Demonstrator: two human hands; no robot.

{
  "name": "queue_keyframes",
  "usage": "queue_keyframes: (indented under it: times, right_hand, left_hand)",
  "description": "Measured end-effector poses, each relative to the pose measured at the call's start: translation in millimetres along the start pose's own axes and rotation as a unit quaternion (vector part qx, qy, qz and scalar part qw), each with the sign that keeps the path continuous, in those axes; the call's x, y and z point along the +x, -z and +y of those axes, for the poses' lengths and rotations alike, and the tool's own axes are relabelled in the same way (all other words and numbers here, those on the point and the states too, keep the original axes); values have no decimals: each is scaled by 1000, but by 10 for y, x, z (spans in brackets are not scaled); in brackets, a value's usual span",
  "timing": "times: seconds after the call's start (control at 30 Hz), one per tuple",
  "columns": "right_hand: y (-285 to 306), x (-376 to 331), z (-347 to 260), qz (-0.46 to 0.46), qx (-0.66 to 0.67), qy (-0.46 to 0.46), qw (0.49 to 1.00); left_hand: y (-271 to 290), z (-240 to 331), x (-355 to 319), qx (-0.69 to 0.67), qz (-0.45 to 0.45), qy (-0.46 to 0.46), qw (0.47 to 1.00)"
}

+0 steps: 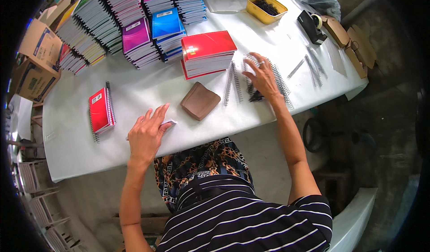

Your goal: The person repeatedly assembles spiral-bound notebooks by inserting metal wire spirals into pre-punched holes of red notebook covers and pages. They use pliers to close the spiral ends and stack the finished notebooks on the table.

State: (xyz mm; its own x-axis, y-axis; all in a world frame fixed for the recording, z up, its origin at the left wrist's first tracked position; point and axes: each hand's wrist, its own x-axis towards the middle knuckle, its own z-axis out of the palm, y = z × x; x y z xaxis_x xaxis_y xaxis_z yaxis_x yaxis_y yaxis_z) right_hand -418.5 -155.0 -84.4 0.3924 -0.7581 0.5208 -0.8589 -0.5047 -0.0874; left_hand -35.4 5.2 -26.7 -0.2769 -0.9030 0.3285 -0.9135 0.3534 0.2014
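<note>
Both hands rest on the white counter (148, 88): the left hand (147, 135) lies flat with fingers spread and slightly curled over a small white sheet or pad (168, 123), most of which it hides, so what that thing is stays hard to tell; the right hand (262, 77) is spread open, palm down, on a row of metal spiral coils (235, 83), its fingertips touching the coils and gripping none of them that can be seen. Something small and dark (256, 96) sits under the heel of the right hand, too covered to make out. Between the two hands lies a brown pad (200, 100), tilted. A red spiral notebook (101, 110) lies alone to the left, well apart from the left hand. Behind the coils sits a stack of red notebooks (207, 53), and beyond it tall stacks of purple, blue and other notebooks (134, 21), partly cut off at the top edge. More loose coils (313, 64) lie to the right, near a black tape dispenser (311, 27) and a yellow tray (266, 8) holding dark bits. Cardboard boxes (36, 59) stand off the counter's left end
</note>
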Motion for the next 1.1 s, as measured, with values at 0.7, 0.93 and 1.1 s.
queue_keyframes:
  times: [0.7,0.93,1.1]
  right_hand:
    - [-154,166,-365,-110,73,-285,949]
    - [203,254,-101,-12,72,-242,968]
    - [815,294,-1086,11,296,-76,952]
  left_hand:
    - [10,-53,68,19,-24,-14,999]
    - [8,-52,69,-4,-28,4,1000]
    - [-14,-116,34,7,-34,3,999]
